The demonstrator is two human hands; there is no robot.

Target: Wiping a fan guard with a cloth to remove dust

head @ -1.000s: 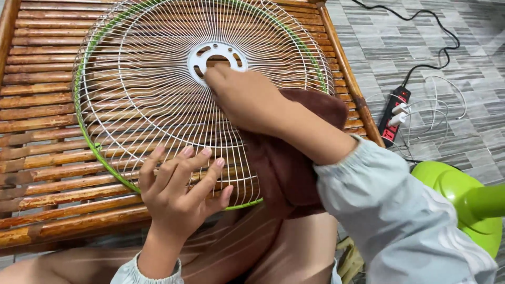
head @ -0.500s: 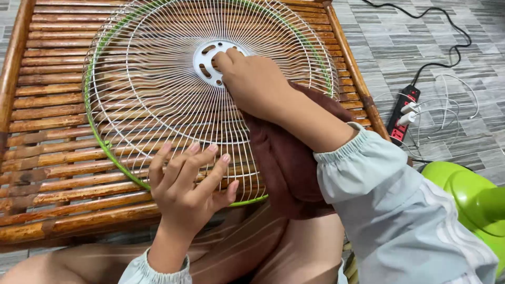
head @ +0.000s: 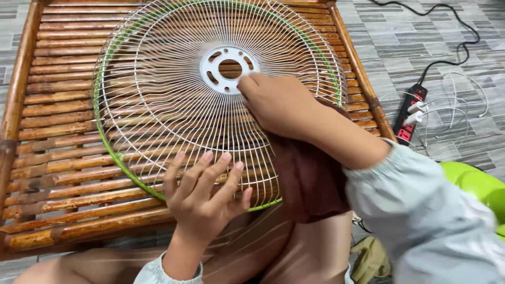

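Observation:
A round white wire fan guard [head: 158,100] with a green rim lies flat on a bamboo slat bench [head: 58,110]. My left hand [head: 202,197] rests flat on the guard's near edge, fingers spread, pinning it down. My right hand [head: 276,102] presses a dark brown cloth [head: 310,179] against the wires just right of the guard's white centre hub [head: 229,68]. The cloth trails from under that hand down over the guard's near right rim onto my lap. How my right fingers grip the cloth is hidden beneath the hand.
On the tiled floor at right lie a red and black power strip [head: 410,113] with white plugs and thin white cables [head: 457,105]. A black cord [head: 452,21] runs to the back. A bright green plastic fan part [head: 476,186] sits at the right edge.
My right hand with the cloth has slid from over the centre hub back to its right side. My left hand has stayed on the near rim. The view has shifted slightly.

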